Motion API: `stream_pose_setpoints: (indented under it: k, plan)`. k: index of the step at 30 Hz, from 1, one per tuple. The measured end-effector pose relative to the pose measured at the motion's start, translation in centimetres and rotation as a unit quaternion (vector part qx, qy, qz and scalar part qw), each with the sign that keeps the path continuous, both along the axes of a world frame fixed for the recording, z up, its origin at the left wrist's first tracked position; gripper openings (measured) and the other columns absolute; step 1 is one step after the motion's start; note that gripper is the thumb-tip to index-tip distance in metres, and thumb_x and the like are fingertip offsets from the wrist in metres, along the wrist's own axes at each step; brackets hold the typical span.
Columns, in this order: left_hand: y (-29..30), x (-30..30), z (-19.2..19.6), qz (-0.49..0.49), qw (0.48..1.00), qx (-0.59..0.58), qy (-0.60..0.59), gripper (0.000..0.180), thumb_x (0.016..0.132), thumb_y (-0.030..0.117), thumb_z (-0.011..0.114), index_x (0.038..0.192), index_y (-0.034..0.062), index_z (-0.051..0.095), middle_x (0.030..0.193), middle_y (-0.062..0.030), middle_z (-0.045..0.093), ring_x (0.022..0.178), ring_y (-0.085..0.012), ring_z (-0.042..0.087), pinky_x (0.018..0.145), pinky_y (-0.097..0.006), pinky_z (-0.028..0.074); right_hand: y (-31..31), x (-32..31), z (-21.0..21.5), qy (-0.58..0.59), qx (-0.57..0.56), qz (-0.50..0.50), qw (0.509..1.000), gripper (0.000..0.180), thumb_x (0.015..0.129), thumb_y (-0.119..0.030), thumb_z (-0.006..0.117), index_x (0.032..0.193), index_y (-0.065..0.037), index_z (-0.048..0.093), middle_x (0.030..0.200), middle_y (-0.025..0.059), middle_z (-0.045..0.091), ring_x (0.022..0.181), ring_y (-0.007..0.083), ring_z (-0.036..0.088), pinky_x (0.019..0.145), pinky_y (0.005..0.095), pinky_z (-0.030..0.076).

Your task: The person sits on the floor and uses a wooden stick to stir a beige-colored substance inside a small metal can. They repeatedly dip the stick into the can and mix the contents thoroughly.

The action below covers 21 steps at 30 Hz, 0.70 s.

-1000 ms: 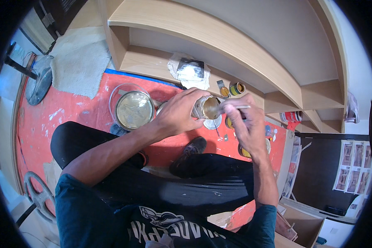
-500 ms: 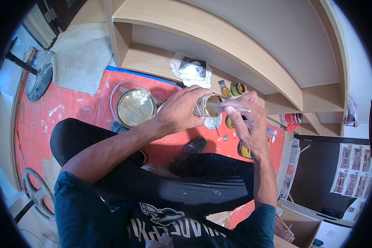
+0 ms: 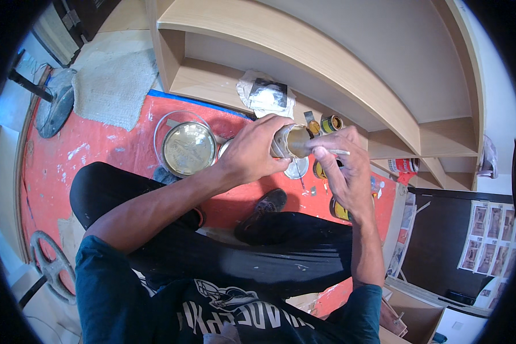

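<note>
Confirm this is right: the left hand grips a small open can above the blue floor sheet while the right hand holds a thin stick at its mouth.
Not quite: the floor sheet is red, not blue, as the head view shows. The left hand does grip the small open can, and the right hand holds the thin stick at its mouth.

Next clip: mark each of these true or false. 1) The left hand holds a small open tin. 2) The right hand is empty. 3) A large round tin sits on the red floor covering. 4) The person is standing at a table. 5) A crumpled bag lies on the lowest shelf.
1) True: the left hand grips the small open tin.
2) False: the right hand pinches a thin pale stick at the tin's mouth.
3) True: the large round tin sits on the red floor covering.
4) False: the person sits on the floor, legs folded.
5) True: the crumpled bag lies on the lowest shelf.
</note>
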State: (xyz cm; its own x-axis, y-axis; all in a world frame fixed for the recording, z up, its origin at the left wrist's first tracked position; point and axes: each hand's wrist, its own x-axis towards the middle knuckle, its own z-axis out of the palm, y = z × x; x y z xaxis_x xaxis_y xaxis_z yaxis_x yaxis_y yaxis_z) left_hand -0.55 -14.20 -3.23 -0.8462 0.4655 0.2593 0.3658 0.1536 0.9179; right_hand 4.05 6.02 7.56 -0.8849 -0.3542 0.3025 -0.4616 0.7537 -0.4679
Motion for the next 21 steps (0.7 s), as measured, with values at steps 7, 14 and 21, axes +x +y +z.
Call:
stream_pose_setpoints:
  k: [7, 14, 21]
  plan:
    - [0.0, 0.1, -0.2, 0.004, 1.0, 0.016, 0.016, 0.062, 0.074, 0.012, 0.084, 0.13, 0.0005, 0.06, 0.124, -0.018, 0.066, 0.117, -0.0351, 0.067, 0.1, -0.043, 0.053, -0.6, -0.1, 0.1, -0.012, -0.018, 0.001, 1.0, 0.011, 0.099, -0.015, 0.071, 0.099, -0.006, 0.075, 0.092, 0.008, 0.075, 0.088, 0.027, 0.057, 0.082, 0.0398, 0.047]
    - [-0.1, 0.1, -0.2, 0.015, 0.999, 0.024, 0.029, 0.062, 0.074, 0.012, 0.084, 0.13, 0.0011, 0.06, 0.124, -0.0179, 0.066, 0.117, -0.035, 0.066, 0.101, -0.043, 0.053, -1.0, -0.4, 0.3, 0.012, -0.014, 0.025, 1.0, 0.01, 0.098, -0.014, 0.071, 0.101, -0.006, 0.076, 0.093, 0.0079, 0.076, 0.086, 0.0266, 0.057, 0.082, 0.0391, 0.047]
    - [-0.1, 0.2, -0.4, 0.012, 0.999, 0.024, 0.029, 0.063, 0.074, 0.011, 0.084, 0.131, 0.0018, 0.059, 0.125, -0.0181, 0.066, 0.118, -0.0353, 0.066, 0.101, -0.043, 0.053, -0.7, -0.6, 0.2, 0.009, -0.014, 0.037, 0.999, 0.012, 0.096, -0.016, 0.074, 0.101, -0.005, 0.076, 0.093, 0.0096, 0.076, 0.085, 0.0269, 0.058, 0.08, 0.0399, 0.047]
